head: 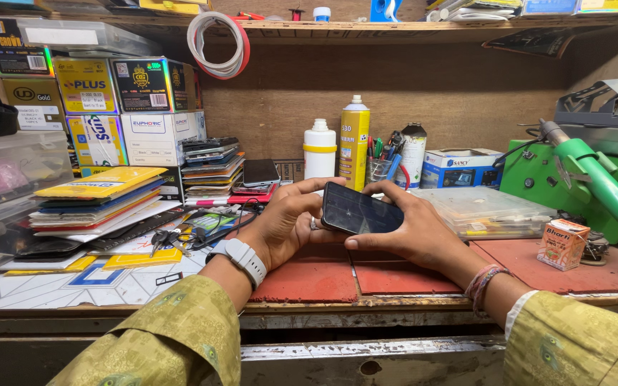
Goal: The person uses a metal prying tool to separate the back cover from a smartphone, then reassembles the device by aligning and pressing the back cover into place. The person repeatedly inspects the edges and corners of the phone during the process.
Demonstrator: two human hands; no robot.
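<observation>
Smartphone (360, 209), dark screen up, gripped between left hand (289, 223) and right hand (413, 230), fingers (382, 191) closed around its ends, held above red mat (395, 275) near desk (366, 306) front edge.

A smartphone (360, 211) sits between the left hand (289, 221) and right hand (413, 227), above the workbench mat (395, 275). Behind stand a bottle (320, 149) and spray can (354, 141); a clear plastic case (482, 211) lies right, stacked packets (98, 200) left.
</observation>
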